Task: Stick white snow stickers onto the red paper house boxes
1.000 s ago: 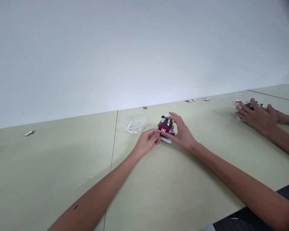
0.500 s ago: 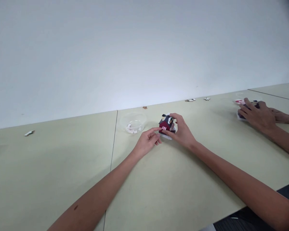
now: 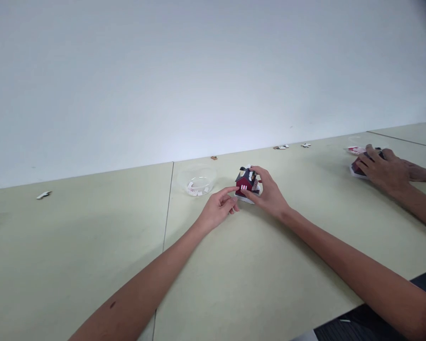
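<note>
A small model house [image 3: 244, 183] with dark red walls, a dark roof with white patches and a white base stands on the table. My right hand [image 3: 270, 193] grips it from the right, thumb on the front wall by the white window strips and fingers at the roof. On the left side, my left hand [image 3: 218, 208] has its index fingertip against the red wall. Its thumb and other fingers are drawn together by the base; what they pinch, if anything, is hidden. Left of the house sits a clear plastic bowl [image 3: 213, 177] with small white pieces inside.
Another person's hands [image 3: 386, 171] hold a similar model house [image 3: 358, 166] at the far right. Along the wall lie a brown scrap [image 3: 213, 157] and pale scraps [image 3: 281, 147]; another pale scrap [image 3: 43, 194] lies far left. A seam [image 3: 167, 213] crosses the table.
The model house has turned slightly in my right hand, and its red wall shows more fully. My left hand has barely moved. The other person's hands have shifted a little, showing more of their house.
</note>
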### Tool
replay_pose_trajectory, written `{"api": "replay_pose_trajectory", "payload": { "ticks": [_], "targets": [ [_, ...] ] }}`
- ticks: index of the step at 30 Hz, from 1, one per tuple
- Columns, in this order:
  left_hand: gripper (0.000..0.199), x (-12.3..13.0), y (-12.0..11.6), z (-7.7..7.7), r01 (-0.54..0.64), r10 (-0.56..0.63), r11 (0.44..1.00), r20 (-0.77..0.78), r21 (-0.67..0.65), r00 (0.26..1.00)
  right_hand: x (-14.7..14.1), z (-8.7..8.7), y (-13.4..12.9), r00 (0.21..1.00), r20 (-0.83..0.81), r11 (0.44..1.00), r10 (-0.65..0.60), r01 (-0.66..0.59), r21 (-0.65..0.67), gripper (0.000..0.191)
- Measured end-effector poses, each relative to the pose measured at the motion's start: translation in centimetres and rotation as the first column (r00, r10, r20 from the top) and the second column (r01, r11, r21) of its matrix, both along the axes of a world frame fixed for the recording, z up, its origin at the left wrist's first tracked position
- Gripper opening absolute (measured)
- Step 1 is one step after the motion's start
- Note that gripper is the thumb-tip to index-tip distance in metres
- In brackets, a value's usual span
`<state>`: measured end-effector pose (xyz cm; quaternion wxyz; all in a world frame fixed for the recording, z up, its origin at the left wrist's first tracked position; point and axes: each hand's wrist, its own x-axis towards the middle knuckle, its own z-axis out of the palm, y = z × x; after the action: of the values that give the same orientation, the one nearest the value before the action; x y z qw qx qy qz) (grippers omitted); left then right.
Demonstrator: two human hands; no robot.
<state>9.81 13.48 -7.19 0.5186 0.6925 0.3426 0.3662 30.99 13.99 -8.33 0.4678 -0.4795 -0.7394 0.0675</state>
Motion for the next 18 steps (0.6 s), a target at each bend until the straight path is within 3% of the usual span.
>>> {"api": "replay_pose_trajectory", "payload": {
  "ticks": [3,5,9,13,18],
  "targets": [
    [0.041,0.0,0.0,-0.1,-0.015,0.015,1.000,-0.004,0.003,1.000,-0.2,0.0,-0.2,1.000,0.001,1.000,0.006,-0.006,0.016,0.064],
    [0.038,0.1,0.2,-0.3,-0.098,0.098,0.994,-0.001,0.043,0.995,-0.4,0.0,-0.3,1.000,-0.014,0.999,0.011,-0.011,0.030,0.064],
    [0.058,0.1,0.4,-0.5,-0.295,0.299,0.934,0.008,0.201,0.954,-0.4,0.2,-0.7,0.996,-0.026,0.994,0.083,-0.081,0.077,0.066],
    [0.076,-0.2,-0.1,0.0,-0.167,0.178,0.958,-0.029,0.235,0.984,0.0,0.4,-0.9,0.975,0.003,0.971,0.223,-0.222,0.087,0.071],
    [0.080,-0.4,-0.5,0.3,-0.020,0.027,0.978,-0.031,0.210,0.999,-0.1,0.6,-1.3,0.937,0.044,0.936,0.347,-0.349,0.052,0.078]
  ]
}}
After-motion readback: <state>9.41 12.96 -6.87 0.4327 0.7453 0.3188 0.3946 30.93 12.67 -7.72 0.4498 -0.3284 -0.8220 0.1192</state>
